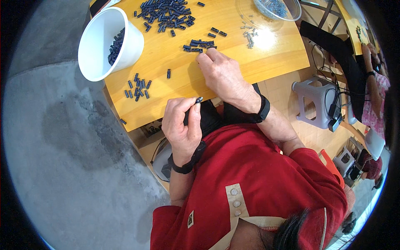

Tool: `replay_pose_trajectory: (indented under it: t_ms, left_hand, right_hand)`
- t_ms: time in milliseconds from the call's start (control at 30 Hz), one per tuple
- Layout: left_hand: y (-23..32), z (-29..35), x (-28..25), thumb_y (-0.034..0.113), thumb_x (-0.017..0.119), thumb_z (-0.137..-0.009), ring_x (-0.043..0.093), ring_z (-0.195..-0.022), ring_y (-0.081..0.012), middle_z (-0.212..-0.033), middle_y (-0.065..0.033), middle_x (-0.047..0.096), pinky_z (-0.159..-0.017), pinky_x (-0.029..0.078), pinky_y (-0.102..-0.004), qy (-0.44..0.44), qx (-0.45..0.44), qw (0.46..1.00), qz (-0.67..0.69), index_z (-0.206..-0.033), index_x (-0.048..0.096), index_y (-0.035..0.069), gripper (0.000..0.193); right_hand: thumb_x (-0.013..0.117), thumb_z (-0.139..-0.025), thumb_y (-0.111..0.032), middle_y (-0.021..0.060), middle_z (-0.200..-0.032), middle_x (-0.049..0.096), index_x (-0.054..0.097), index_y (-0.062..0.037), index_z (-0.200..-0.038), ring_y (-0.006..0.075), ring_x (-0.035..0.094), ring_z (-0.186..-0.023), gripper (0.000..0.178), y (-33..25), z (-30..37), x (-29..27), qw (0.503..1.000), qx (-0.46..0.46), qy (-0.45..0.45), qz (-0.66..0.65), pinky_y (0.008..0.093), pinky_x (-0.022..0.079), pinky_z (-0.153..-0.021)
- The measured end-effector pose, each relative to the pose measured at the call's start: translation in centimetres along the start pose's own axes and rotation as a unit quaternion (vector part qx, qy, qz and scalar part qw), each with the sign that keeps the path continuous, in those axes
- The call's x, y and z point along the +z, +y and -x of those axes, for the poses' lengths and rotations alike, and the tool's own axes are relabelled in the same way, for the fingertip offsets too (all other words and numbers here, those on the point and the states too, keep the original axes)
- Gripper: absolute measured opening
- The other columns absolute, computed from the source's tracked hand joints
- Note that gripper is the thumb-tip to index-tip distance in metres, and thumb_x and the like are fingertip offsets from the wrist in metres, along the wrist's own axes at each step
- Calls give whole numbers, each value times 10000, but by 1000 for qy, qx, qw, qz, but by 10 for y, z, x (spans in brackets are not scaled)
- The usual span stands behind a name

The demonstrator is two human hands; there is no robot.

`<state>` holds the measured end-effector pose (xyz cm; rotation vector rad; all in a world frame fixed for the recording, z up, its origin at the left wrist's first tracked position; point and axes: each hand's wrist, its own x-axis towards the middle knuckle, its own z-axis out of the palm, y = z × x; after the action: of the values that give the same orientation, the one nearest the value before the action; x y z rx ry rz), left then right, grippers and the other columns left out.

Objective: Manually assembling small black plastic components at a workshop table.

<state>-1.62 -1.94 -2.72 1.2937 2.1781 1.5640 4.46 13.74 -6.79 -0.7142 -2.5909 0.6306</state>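
My left hand (182, 125) is closed, pinching a small black cylindrical part (199, 100) between thumb and fingertips just off the table's near edge. A bit of shiny metal shows at the part's end. Farther forward, my right hand (225, 77) bends its fingers down at a small cluster of black plastic parts (203, 43). Its fingertips are mostly hidden behind the hand, so what they grip cannot be made out. One single black part (168, 73) lies on the wood to the left of that hand.
On the wooden table (266, 62) are a large heap of black parts (166, 14), a smaller group (138, 88), loose metal screws (250, 37) and a clear tub (277, 9). A white bucket (133, 41) tilts at the left edge. Right: a stool (314, 102) and another person (377, 96).
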Motion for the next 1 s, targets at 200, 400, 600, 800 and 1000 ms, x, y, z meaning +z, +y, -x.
replay_pose_trajectory:
  t_ms: [200,400,600,800,1000]
  left_hand:
    - [3,0,1,-85,635,-863,600,-771,-156,-884,-108,636,-683,483,-256,1,-6,1000,14,-968,631,-32,118]
    - [11,-1,8,-93,626,-865,603,-783,-168,-885,-114,636,-709,488,-266,-16,-7,998,63,-966,620,-34,117]
    - [24,-5,10,-91,626,-862,596,-785,-194,-878,-121,635,-719,483,-288,-45,15,997,65,-962,616,-42,112]
    - [28,-7,11,-84,641,-850,590,-786,-201,-873,-118,633,-718,474,-292,-52,31,996,63,-970,625,-41,128]
    - [32,-8,10,-81,650,-841,590,-785,-208,-872,-114,631,-716,472,-297,-56,40,996,55,-968,631,-35,137]
  right_hand:
    - [604,-891,-7,103,-875,633,626,8,-1012,243,617,-696,123,11,14,-29,983,-35,25,-180,321,531,-664]
    - [654,-937,-110,45,-817,659,652,7,-1013,98,640,-674,139,21,41,-44,638,213,-95,-734,259,560,-591]
    - [657,-921,-64,125,-878,711,626,-8,-1023,165,707,-683,120,19,56,-51,496,201,-112,-837,286,594,-587]
    - [682,-901,-90,162,-867,624,608,-11,-985,179,646,-641,137,17,59,-50,457,167,-124,-865,294,565,-544]
    - [662,-911,-42,121,-848,661,639,-13,-984,174,652,-671,83,12,59,-53,455,127,-106,-875,302,552,-593]
